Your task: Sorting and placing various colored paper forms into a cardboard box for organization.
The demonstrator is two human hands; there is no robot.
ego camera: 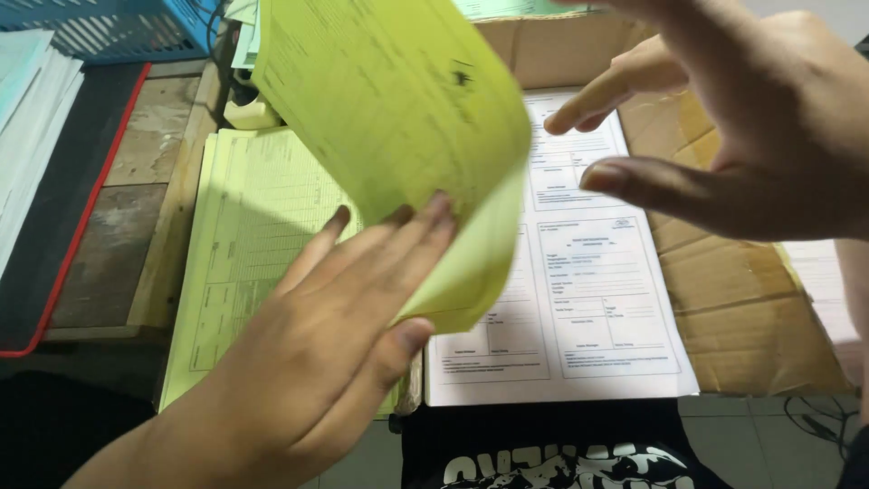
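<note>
My left hand (pixel 326 344) grips a yellow-green printed sheet (pixel 398 118) by its lower edge, thumb under it and fingers on top, and the sheet curves up and away from me. Under it lies a stack of pale yellow forms (pixel 244 235) on the left. A stack of white printed forms (pixel 588 299) lies to the right. My right hand (pixel 751 136) hovers open above the white forms, fingers spread, holding nothing.
A flattened brown cardboard box (pixel 742 299) lies under the white forms. A blue plastic basket (pixel 109 27) stands at the back left, with a pile of white papers (pixel 27 118) and a black red-edged mat (pixel 63 226) beside it. The wooden table edge (pixel 172 226) runs along the left.
</note>
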